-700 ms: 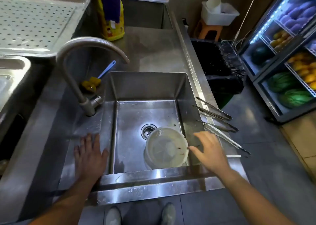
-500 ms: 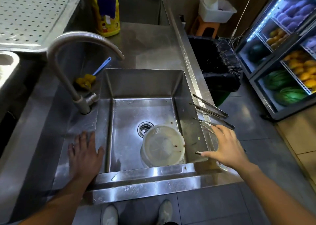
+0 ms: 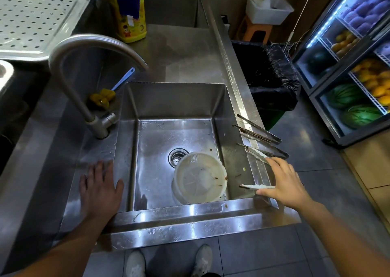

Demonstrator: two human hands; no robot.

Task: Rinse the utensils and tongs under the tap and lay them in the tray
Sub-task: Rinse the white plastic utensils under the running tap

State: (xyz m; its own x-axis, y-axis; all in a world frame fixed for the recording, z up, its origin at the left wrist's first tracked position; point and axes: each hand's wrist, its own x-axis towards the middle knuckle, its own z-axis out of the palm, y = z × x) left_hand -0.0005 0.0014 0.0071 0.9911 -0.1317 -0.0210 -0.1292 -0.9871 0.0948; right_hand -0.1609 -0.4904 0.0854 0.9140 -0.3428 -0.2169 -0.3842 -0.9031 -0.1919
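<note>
Metal tongs [image 3: 260,132] lie across the sink's right rim [image 3: 238,99], their tips pointing toward the basin. My right hand [image 3: 285,184] lies over the nearest tongs [image 3: 256,186]. Its fingers are fairly straight, the thumb is against the arm that sticks out over the basin, and the forefinger is beside the other arm [image 3: 258,156]. My left hand [image 3: 99,188] rests flat on the wet counter left of the basin. The curved tap [image 3: 92,42] arches over the sink's back left corner, with no water running. A perforated steel tray [image 3: 31,19] sits at the top left.
A white plastic strainer [image 3: 200,177] sits in the basin beside the drain [image 3: 177,156]. A yellow sponge brush with a blue handle [image 3: 105,97] and a yellow detergent bottle [image 3: 130,23] stand behind the sink. A black-lined bin [image 3: 268,76] and a lit fruit fridge [image 3: 354,76] are to the right.
My right hand moved right from above the basin's edge onto the nearest tongs. My left hand stayed flat on the counter. The view shifted slightly.
</note>
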